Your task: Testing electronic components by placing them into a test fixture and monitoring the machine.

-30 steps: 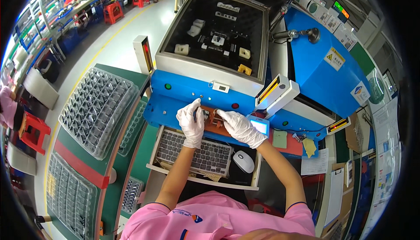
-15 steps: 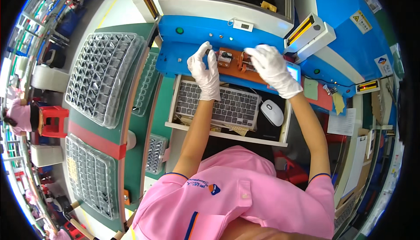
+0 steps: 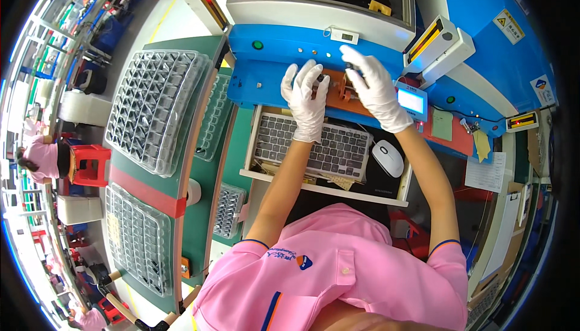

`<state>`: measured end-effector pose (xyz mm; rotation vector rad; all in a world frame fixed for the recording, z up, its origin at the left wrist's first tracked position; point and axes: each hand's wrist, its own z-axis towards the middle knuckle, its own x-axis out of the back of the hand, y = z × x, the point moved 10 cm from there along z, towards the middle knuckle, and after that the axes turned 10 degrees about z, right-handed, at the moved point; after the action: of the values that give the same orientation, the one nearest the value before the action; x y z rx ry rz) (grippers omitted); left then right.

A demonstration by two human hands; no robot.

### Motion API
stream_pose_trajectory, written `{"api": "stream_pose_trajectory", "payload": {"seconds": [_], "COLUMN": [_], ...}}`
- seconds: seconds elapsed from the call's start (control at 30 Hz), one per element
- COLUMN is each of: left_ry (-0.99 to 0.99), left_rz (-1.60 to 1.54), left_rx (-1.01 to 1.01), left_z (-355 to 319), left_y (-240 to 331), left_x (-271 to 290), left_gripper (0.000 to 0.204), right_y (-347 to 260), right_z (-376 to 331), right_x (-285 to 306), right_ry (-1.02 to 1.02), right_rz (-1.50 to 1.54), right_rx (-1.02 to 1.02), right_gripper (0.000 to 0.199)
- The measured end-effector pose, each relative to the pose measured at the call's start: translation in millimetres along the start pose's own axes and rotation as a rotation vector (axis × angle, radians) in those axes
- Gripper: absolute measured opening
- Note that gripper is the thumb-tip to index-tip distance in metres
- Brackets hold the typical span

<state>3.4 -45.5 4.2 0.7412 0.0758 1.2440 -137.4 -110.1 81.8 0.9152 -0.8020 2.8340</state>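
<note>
My left hand [image 3: 307,100], in a white glove, is over the left end of an orange-brown fixture [image 3: 335,97]. Its thumb and a finger close about a small dark part [image 3: 322,80] there; the fingers hide most of it. My right hand [image 3: 377,89], also gloved, hovers above the fixture's right side, with a small black piece [image 3: 348,66] between thumb and fingertips. Between the hands an orange toggle clamp [image 3: 347,88] stands on the fixture.
Below lies a drawer with a keyboard [image 3: 338,150] and a white mouse [image 3: 387,158]. Clear trays [image 3: 154,107] of black parts stand on the left rack. A small screen [image 3: 412,101] is right of my right hand; light-barrier posts [image 3: 430,38] flank the blue machine.
My left hand has moved right, from beside the fixture onto its left end. My right hand has lifted slightly away from the clamp, and the whole view has shifted a little.
</note>
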Motion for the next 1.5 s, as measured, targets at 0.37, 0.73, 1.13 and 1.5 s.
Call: {"api": "stream_pose_trajectory", "payload": {"seconds": [0.37,0.73,1.13,1.5], "left_ry": [-0.039,-0.197,-0.215,-0.204], "left_rz": [0.126,0.174,0.202,0.023], "left_rx": [0.032,0.028,-0.011,-0.318], "left_z": [1.6,7.4,13.8,228.3], "left_y": [3.6,12.0,24.3,54.8], "left_x": [-6.2,-19.8,-15.3,-78.6], "left_gripper": [0.047,0.039,0.041,0.044], "right_y": [8.4,37.0,13.4,118.2], "right_z": [-59.0,-72.0,-46.9,140.4], "right_x": [68.0,60.3,9.2,56.7], "right_ry": [0.085,0.213,-0.043,0.506], "right_rz": [-0.064,0.221,0.165,0.575], "right_rx": [-0.141,-0.311,-0.205,-0.160], "right_gripper": [0.046,0.041,0.039,0.021]}}
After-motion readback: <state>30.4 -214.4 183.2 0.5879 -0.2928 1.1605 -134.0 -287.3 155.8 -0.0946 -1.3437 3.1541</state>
